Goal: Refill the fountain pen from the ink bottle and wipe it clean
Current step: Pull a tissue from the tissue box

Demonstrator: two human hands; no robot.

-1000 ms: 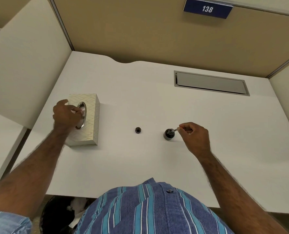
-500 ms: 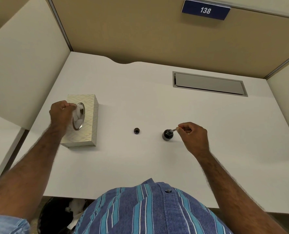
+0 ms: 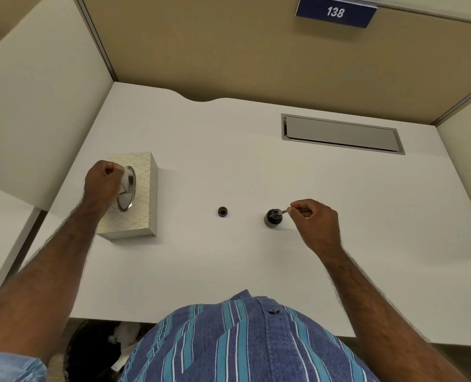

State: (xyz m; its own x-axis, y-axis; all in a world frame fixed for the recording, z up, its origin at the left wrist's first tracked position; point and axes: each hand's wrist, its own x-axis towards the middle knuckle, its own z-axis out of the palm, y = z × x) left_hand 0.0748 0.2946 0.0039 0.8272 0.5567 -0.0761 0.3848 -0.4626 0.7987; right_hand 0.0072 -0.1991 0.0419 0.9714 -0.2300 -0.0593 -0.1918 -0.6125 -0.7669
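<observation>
We were at the handover from filling to wiping — our right hand (image 3: pixel 314 221) pinched the fountain pen (image 3: pixel 281 212), tip at the ink bottle (image 3: pixel 273 218) on the counter (image 3: pixel 229 271), our left hand (image 3: pixel 103 183) gripping a tissue (image 3: pixel 124 181) at the tissue box (image 3: pixel 142 194); next, it must be pulled free

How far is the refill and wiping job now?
Done: ink bottle is open, its cap aside. In hand: right hand holds the pen at the bottle mouth; left hand pinches a tissue at the tissue box. Left: wiping, recapping.
</observation>
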